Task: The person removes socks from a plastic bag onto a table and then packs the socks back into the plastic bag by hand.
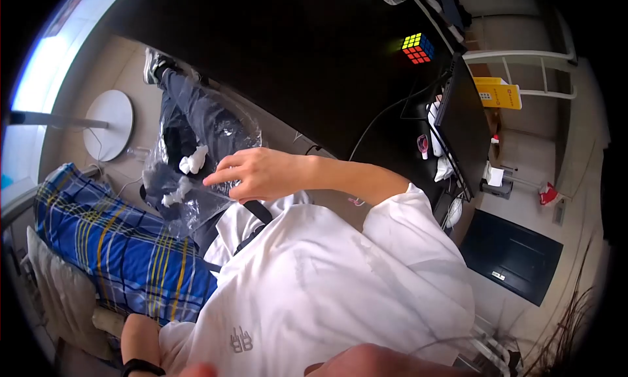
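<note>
1. The right hand (255,174) reaches over the clear plastic bag (206,210), palm down, with its fingers apart and loosely bent. The index finger points toward the tissues. Whether a fold of film is pinched under the thumb, I cannot tell.
2. The bag spreads in front of the dark trousers (190,102), its film wrinkled and shiny. 2 crumpled white tissues show there: the upper tissue (193,160) and the lower tissue (176,192), both near the fingertips. I cannot tell whether both are inside the film.
3. The left hand (199,371) shows at most as a blurred bit of skin at the bottom edge; whether its fingers are apart or together, I cannot tell. The left forearm (139,334) is bent, with a black wristband (140,366) around the wrist.
4. A black strap (258,211) runs by the right hand, beside the hem of the white T-shirt (327,272).
5. A blue plaid blanket (124,246) lies below the bag in the view. A round white stand base (108,125) is on the floor.
6. On the black desk (275,56) sits 1 Rubik's cube (417,48), with yellow, red and blue faces visible. A black monitor (462,125) stands to its right in the view, near a yellow box (500,94).
</note>
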The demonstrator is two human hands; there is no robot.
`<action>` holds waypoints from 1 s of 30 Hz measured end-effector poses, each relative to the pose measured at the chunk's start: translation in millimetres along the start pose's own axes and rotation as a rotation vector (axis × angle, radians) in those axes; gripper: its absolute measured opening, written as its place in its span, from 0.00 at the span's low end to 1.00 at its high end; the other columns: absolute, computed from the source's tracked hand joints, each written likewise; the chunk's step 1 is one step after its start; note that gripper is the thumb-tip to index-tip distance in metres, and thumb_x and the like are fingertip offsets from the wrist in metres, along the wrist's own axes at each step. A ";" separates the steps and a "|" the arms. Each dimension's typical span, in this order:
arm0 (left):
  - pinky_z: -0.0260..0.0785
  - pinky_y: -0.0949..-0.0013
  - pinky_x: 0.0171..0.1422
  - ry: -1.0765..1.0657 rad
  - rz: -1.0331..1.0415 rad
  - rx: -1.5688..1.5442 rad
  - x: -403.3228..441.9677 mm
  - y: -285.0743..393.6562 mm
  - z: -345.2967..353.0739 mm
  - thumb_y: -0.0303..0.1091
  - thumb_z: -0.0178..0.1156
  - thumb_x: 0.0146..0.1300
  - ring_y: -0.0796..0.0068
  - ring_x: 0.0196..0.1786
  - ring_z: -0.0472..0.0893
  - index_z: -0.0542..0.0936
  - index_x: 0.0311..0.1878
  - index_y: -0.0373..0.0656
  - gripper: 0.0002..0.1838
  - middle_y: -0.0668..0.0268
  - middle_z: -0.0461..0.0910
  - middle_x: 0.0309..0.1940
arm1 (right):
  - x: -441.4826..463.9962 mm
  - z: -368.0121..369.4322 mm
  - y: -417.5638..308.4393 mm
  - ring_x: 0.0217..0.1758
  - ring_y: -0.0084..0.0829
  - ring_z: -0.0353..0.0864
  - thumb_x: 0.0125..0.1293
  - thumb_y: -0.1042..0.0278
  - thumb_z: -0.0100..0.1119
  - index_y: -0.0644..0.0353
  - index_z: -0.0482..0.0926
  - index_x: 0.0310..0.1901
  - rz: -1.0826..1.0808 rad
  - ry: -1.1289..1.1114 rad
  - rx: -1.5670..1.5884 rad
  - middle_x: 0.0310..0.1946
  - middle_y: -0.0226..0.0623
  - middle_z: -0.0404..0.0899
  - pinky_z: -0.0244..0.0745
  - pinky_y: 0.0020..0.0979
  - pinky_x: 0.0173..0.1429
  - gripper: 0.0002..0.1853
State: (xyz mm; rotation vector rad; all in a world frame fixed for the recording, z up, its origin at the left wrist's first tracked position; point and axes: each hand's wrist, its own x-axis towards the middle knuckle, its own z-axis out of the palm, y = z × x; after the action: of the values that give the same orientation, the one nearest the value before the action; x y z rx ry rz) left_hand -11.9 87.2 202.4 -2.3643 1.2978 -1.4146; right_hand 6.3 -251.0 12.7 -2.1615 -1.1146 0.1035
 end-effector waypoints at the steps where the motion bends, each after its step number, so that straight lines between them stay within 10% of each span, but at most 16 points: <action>1: 0.72 0.53 0.66 0.004 -0.019 0.024 -2.6 -1.0 2.3 0.57 0.54 0.74 0.54 0.68 0.74 0.75 0.68 0.42 0.31 0.51 0.70 0.69 | -1.5 -1.3 1.8 0.61 0.38 0.80 0.55 0.65 0.74 0.58 0.79 0.27 0.005 0.004 -0.011 0.65 0.34 0.78 0.81 0.39 0.60 0.11; 6: 0.75 0.54 0.64 -0.029 -0.165 0.382 -30.8 -2.4 20.0 0.55 0.53 0.75 0.53 0.66 0.76 0.76 0.66 0.43 0.28 0.49 0.73 0.66 | -0.6 -3.0 -0.5 0.60 0.37 0.81 0.56 0.66 0.73 0.57 0.82 0.27 0.016 -0.033 0.021 0.63 0.36 0.80 0.81 0.38 0.59 0.09; 10: 0.77 0.55 0.61 -0.342 -0.487 1.641 -97.5 5.0 45.8 0.53 0.52 0.76 0.53 0.64 0.77 0.77 0.65 0.43 0.26 0.48 0.75 0.63 | 2.5 -4.9 0.0 0.57 0.38 0.82 0.57 0.65 0.73 0.57 0.81 0.28 0.001 -0.078 -0.014 0.64 0.36 0.79 0.80 0.38 0.56 0.09; 15: 0.80 0.56 0.58 -0.589 -0.701 1.903 -137.0 4.4 11.2 0.51 0.50 0.78 0.53 0.61 0.79 0.78 0.64 0.43 0.24 0.47 0.78 0.60 | 2.3 -7.2 2.8 0.55 0.39 0.84 0.59 0.64 0.71 0.56 0.79 0.31 0.022 -0.123 -0.037 0.67 0.35 0.78 0.80 0.41 0.57 0.09; 16: 0.75 0.55 0.65 -0.672 -0.421 2.102 -152.8 13.9 -7.9 0.50 0.49 0.79 0.60 0.61 0.80 0.75 0.67 0.40 0.26 0.53 0.78 0.63 | 1.2 -4.2 7.7 0.52 0.39 0.84 0.59 0.65 0.71 0.56 0.79 0.30 0.004 -0.111 -0.009 0.66 0.35 0.78 0.80 0.41 0.55 0.09; 20: 0.75 0.58 0.62 -0.659 -0.437 2.274 -123.4 21.8 -7.1 0.43 0.51 0.78 0.61 0.58 0.82 0.78 0.64 0.41 0.21 0.56 0.81 0.59 | 5.4 -7.0 4.7 0.52 0.39 0.84 0.58 0.66 0.72 0.55 0.79 0.31 -0.008 -0.129 -0.044 0.64 0.34 0.78 0.80 0.40 0.53 0.09; 23: 0.75 0.60 0.61 -0.853 -0.263 2.964 -95.6 22.0 15.4 0.38 0.53 0.77 0.61 0.56 0.83 0.80 0.63 0.41 0.18 0.59 0.83 0.56 | 5.6 -6.0 1.5 0.51 0.40 0.84 0.60 0.67 0.71 0.57 0.78 0.32 0.001 -0.119 0.024 0.65 0.36 0.78 0.80 0.40 0.51 0.09; 24: 0.74 0.61 0.60 -1.129 -0.022 3.338 -90.1 23.0 37.6 0.37 0.53 0.77 0.61 0.56 0.83 0.80 0.62 0.41 0.17 0.59 0.83 0.55 | 6.5 -9.5 -0.4 0.51 0.40 0.84 0.60 0.67 0.70 0.57 0.77 0.31 0.009 -0.115 0.006 0.66 0.37 0.77 0.80 0.40 0.51 0.10; 26: 0.74 0.63 0.59 -1.601 1.560 3.592 -92.1 38.2 87.1 0.33 0.54 0.76 0.62 0.55 0.84 0.82 0.61 0.42 0.16 0.61 0.85 0.53 | 9.6 -11.9 -1.1 0.51 0.41 0.84 0.61 0.68 0.70 0.58 0.76 0.30 0.019 -0.109 0.011 0.67 0.39 0.76 0.80 0.40 0.51 0.10; 28: 0.74 0.64 0.58 -0.791 3.182 2.910 -113.7 49.0 148.2 0.30 0.55 0.76 0.62 0.53 0.84 0.83 0.60 0.42 0.14 0.63 0.86 0.51 | 11.1 -15.3 -5.0 0.54 0.43 0.83 0.60 0.69 0.71 0.58 0.77 0.30 0.040 -0.103 0.018 0.67 0.40 0.76 0.81 0.41 0.54 0.10; 30: 0.74 0.68 0.61 0.506 3.705 2.267 -204.8 75.4 191.1 0.39 0.59 0.77 0.71 0.55 0.83 0.77 0.65 0.36 0.21 0.59 0.85 0.54 | 15.1 -15.4 -4.5 0.60 0.46 0.82 0.57 0.70 0.73 0.59 0.80 0.32 0.015 -0.065 0.052 0.67 0.43 0.76 0.80 0.42 0.60 0.09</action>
State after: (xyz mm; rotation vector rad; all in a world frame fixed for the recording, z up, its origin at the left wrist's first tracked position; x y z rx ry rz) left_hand 44.6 122.5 -79.9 -4.3420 -0.5319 -0.2574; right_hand 18.3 -246.4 30.7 -2.1337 -1.1204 0.2092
